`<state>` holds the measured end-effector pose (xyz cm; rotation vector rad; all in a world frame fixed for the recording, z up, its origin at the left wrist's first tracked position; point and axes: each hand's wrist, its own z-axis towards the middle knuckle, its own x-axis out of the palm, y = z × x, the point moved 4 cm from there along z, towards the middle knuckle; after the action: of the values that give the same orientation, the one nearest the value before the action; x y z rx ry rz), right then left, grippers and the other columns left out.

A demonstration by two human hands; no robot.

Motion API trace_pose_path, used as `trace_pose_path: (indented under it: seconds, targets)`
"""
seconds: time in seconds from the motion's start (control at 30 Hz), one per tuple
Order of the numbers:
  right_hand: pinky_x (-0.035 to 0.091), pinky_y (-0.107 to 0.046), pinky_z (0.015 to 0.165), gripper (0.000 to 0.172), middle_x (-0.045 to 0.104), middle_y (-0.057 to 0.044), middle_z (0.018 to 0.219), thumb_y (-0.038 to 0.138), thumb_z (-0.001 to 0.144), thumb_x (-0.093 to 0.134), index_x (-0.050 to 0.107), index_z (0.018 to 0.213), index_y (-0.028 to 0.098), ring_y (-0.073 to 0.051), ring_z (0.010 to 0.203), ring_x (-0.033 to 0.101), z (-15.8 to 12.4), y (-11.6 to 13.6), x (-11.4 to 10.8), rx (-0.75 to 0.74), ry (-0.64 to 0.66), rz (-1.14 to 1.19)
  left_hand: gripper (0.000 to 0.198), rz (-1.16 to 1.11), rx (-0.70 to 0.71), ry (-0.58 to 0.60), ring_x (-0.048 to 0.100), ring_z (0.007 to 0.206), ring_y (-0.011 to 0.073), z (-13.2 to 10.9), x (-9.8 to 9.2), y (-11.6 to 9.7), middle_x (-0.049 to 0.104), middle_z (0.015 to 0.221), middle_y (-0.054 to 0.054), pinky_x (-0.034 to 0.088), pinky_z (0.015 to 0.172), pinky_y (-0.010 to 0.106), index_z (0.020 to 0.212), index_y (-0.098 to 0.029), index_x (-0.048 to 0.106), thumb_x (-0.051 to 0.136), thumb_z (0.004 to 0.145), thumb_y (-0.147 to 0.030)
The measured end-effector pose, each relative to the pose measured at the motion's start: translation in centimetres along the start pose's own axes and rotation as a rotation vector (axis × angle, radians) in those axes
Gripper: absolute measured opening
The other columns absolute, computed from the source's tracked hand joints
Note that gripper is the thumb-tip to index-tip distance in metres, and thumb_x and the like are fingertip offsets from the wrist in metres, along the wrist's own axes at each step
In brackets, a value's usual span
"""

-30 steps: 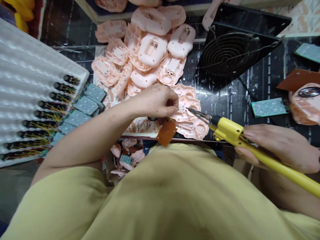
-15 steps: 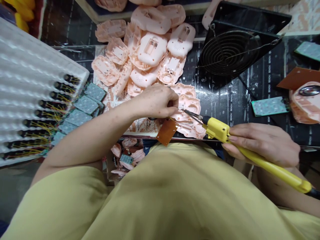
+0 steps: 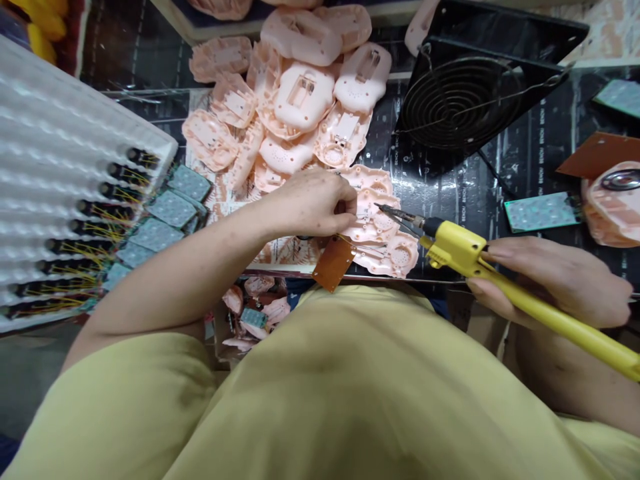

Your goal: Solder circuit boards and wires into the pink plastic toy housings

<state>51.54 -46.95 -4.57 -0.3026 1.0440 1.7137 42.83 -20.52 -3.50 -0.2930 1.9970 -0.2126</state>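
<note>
My left hand (image 3: 311,202) is closed in a pinch over a pink plastic shell (image 3: 380,230) at the table's near edge; what it pinches is too small to make out. A small brown circuit board (image 3: 333,263) hangs by thin wires just below that hand. My right hand (image 3: 560,280) grips a yellow soldering iron (image 3: 500,280). The iron's dark metal tip (image 3: 395,213) points left and hovers a little to the right of my left fingertips, above the shell.
A heap of pink plastic shells (image 3: 300,100) lies behind my left hand. A black fan (image 3: 460,100) stands at the back right. A white tray (image 3: 60,180) with dark parts and green boards (image 3: 173,210) is on the left. Another green board (image 3: 543,212) lies right.
The soldering iron reached left to my left fingertips half a second ago, then drew back to the right and slightly up. My left hand has stayed in place.
</note>
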Motion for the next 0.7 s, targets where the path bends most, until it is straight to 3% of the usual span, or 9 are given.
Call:
trace_pose_path:
  seconds: [0.07,0.13,0.3,0.37,0.5,0.7]
  targets:
    - [0.064,-0.025,0.067,0.071,0.077,-0.007,0.093,0.014,0.077,0.082,0.054,0.142,0.024,-0.018,0.078,0.074,0.0,0.2,0.1,-0.080,-0.043,-0.029,0.021,-0.011,-0.001,0.007,0.067,0.078,0.0147,0.0,0.0,0.1,0.074,0.081,0.000,0.044,0.075,0.023,0.083,-0.019,0.075,0.058,0.082,-0.030]
    - [0.065,-0.027,0.068,0.078,0.077,-0.009,0.095,0.013,0.072,0.085,0.054,0.143,0.020,-0.020,0.077,0.074,0.0,0.2,0.2,-0.111,-0.066,-0.046,0.022,-0.025,0.010,0.001,0.067,0.078,0.0138,-0.1,0.0,0.1,0.074,0.081,-0.001,0.044,0.076,0.022,0.084,-0.020,0.076,0.056,0.082,-0.028]
    - [0.064,-0.027,0.062,0.070,0.075,-0.004,0.079,0.005,0.072,0.082,0.060,0.136,0.023,-0.019,0.071,0.073,0.6,0.1,0.7,-0.121,-0.036,0.126,0.025,0.001,-0.029,-0.034,0.067,0.078,0.0154,0.2,0.0,0.2,0.073,0.079,0.001,0.045,0.077,0.025,0.083,-0.018,0.076,0.053,0.081,-0.027]
    - [0.063,-0.027,0.060,0.059,0.073,-0.003,0.076,0.002,0.072,0.080,0.065,0.125,0.024,-0.018,0.070,0.072,0.9,0.2,0.7,-0.107,-0.046,0.168,0.025,0.010,-0.040,-0.035,0.067,0.077,0.0163,0.3,0.0,0.2,0.073,0.079,0.002,0.045,0.077,0.025,0.083,-0.017,0.075,0.053,0.081,-0.028]
    - [0.062,-0.024,0.061,0.032,0.071,-0.003,0.074,0.005,0.073,0.081,0.068,0.097,0.021,-0.016,0.071,0.071,1.2,0.5,1.0,-0.110,0.005,0.141,0.025,0.007,-0.021,-0.036,0.066,0.077,0.0161,0.6,0.0,0.0,0.071,0.074,0.002,0.045,0.077,0.025,0.080,-0.018,0.075,0.052,0.079,-0.028]
    - [0.062,-0.023,0.065,0.016,0.070,-0.001,0.075,0.014,0.082,0.076,0.063,0.089,0.022,-0.013,0.074,0.071,0.8,0.4,1.4,-0.070,0.016,0.107,0.023,-0.007,-0.059,-0.043,0.067,0.079,0.0179,0.9,0.0,-0.1,0.068,0.068,0.001,0.046,0.082,0.028,0.077,-0.019,0.075,0.053,0.076,-0.027]
